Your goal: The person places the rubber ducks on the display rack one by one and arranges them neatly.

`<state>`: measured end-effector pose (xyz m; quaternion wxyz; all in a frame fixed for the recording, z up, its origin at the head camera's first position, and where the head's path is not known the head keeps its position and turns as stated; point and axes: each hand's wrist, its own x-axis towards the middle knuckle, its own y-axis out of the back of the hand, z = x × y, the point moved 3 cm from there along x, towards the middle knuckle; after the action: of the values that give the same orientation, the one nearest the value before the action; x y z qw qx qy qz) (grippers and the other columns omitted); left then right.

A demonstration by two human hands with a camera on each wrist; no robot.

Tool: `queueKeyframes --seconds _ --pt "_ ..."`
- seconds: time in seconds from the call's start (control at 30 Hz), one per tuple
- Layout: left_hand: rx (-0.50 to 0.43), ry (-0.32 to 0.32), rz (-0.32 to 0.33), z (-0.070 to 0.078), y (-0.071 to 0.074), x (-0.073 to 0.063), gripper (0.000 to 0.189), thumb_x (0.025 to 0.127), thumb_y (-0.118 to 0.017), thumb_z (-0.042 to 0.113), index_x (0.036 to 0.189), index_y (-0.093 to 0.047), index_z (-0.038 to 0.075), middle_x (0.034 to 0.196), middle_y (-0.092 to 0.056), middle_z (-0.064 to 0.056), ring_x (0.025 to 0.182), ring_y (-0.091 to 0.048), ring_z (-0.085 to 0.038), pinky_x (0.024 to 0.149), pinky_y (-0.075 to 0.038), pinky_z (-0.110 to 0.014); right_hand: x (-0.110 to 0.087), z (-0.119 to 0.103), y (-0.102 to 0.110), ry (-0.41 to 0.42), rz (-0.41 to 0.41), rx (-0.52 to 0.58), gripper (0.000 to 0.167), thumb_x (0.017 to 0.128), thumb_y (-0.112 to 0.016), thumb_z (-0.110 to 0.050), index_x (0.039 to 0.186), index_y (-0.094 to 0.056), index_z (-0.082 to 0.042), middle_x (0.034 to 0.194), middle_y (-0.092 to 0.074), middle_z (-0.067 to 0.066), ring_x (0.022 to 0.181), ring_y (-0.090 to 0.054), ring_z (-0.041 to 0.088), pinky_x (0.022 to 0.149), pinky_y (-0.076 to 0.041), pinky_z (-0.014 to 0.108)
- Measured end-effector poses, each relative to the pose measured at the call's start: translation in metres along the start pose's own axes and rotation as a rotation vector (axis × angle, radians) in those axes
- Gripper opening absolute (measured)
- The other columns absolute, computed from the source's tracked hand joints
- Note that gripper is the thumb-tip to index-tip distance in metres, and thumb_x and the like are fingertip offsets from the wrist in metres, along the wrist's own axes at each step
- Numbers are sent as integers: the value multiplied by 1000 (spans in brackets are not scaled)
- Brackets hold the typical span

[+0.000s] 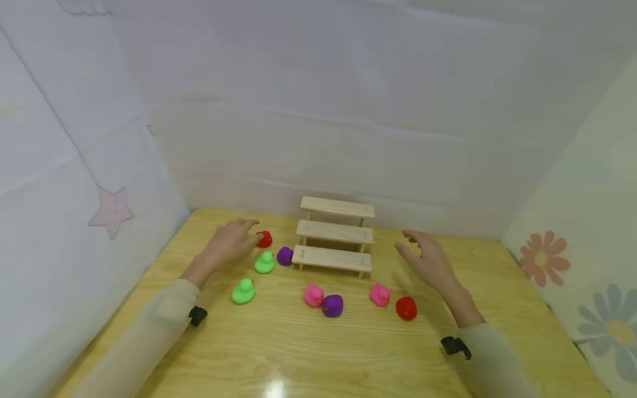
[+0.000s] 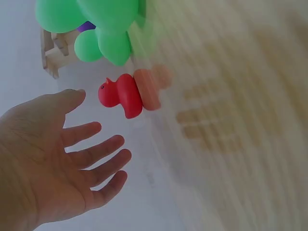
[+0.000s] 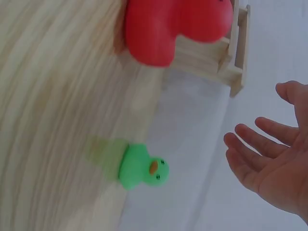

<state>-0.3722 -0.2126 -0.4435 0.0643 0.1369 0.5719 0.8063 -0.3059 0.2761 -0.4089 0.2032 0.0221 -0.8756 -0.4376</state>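
Observation:
My left hand (image 1: 230, 244) reaches over the table's left side with its fingers spread, holding nothing. Its fingertips are nearest a small red rubber duck (image 1: 265, 239); in the left wrist view a gap shows between fingers and the red duck (image 2: 129, 96). To the right of the stepped wooden stand (image 1: 332, 258), my right hand (image 1: 432, 264) hovers with loosely bent fingers and nothing in them. The right wrist view has a green rubber duck (image 3: 137, 166) below that hand, hidden behind it in the head view. A second red duck (image 1: 406, 308) sits nearer me.
Two green ducks (image 1: 243, 291) and a purple duck (image 1: 285, 256) lie left of the stand. In front are two pink ducks (image 1: 380, 295) and another purple duck (image 1: 332, 305). White cloth walls (image 1: 318, 110) enclose the wooden table (image 1: 298, 359) at the back and sides.

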Motion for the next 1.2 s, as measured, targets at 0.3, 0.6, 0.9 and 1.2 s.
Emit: queueKeyframes --seconds 0.3,0.6,0.9,1.2 --pt "-39 10 -61 8 -6 13 69 101 -60 51 149 -49 3 140 -52 -28 121 -55 -45 89 -50 -63 26 -6 -29 23 -42 214 56 100 -68 -37 142 -55 -2 137 -59 17 118 -60 36 98 -49 53" --pt "-35 42 -101 12 -10 10 65 101 -64 42 147 -49 0 137 -55 -28 122 -55 -45 90 -50 -60 36 -3 -43 17 -88 298 55 98 -72 -28 142 -54 0 132 -61 21 114 -64 34 93 -53 46" --pt "10 25 -106 11 -13 13 55 97 -71 31 139 -56 -1 124 -65 -20 106 -63 -34 82 -54 -50 40 -8 -47 22 -89 317 53 97 -73 -19 139 -55 8 127 -65 21 110 -66 33 92 -55 42" --pt "49 11 -120 10 -14 17 54 95 -74 32 136 -59 -1 121 -66 -18 102 -62 -33 81 -53 -53 39 -10 -52 -7 -98 326 48 97 -73 -16 138 -59 4 126 -65 19 112 -65 34 94 -54 44"
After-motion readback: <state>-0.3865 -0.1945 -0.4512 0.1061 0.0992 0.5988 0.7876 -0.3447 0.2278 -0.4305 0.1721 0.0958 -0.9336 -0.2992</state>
